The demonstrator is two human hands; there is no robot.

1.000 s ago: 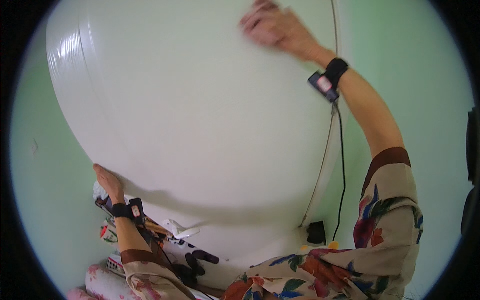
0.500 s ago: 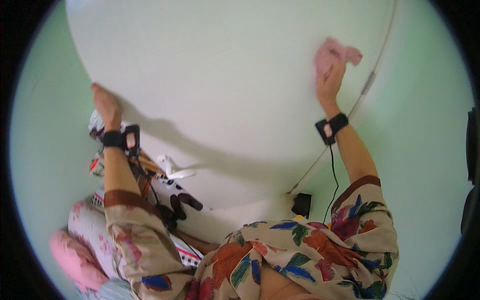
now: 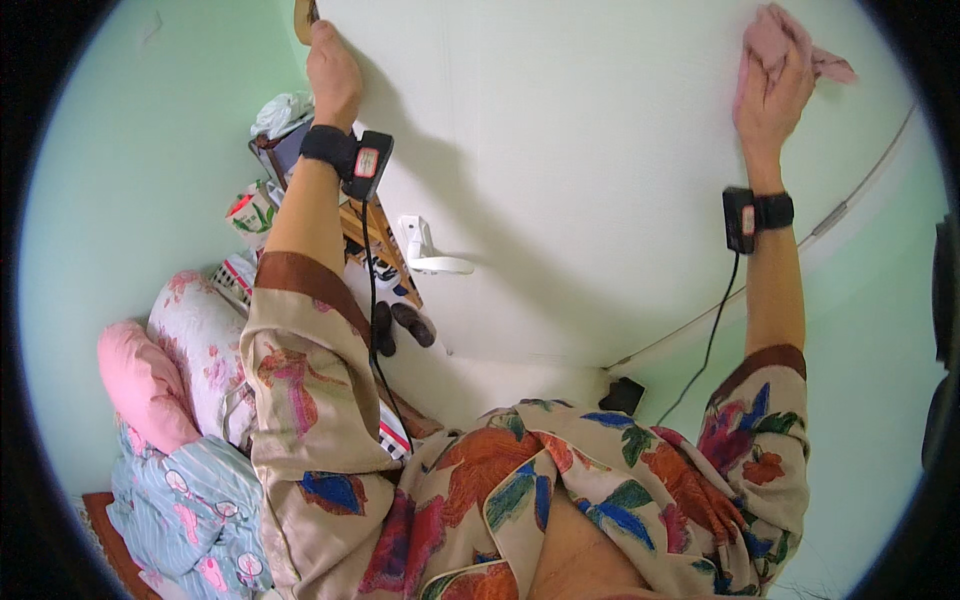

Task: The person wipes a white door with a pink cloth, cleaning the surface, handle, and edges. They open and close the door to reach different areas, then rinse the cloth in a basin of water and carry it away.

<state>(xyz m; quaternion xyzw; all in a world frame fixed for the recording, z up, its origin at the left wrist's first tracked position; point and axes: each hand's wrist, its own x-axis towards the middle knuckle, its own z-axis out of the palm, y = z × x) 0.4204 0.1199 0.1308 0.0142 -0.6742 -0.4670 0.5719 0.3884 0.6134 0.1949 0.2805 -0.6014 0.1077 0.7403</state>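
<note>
Pink cloth [image 3: 775, 45], crumpled and limp, is bunched in the right hand [image 3: 768, 100], whose fingers are curled round it and press it flat against the white door [image 3: 560, 150] near the door's upper right corner. It looks light, soft and floppy, so I judge it handles best wadded into the palm with loose corners tucked in; a flap hangs free to the right of the fingers. The left hand [image 3: 333, 75] holds no cloth: its fingers are hooked over the door's left edge, high up, steadying the panel. A white lever handle [image 3: 428, 255] juts from the door just below the left forearm. Beyond the left edge lie dark shoes [image 3: 400, 325], and pink and floral pillows [image 3: 175, 370] sit against the green wall [image 3: 120, 150].
</note>
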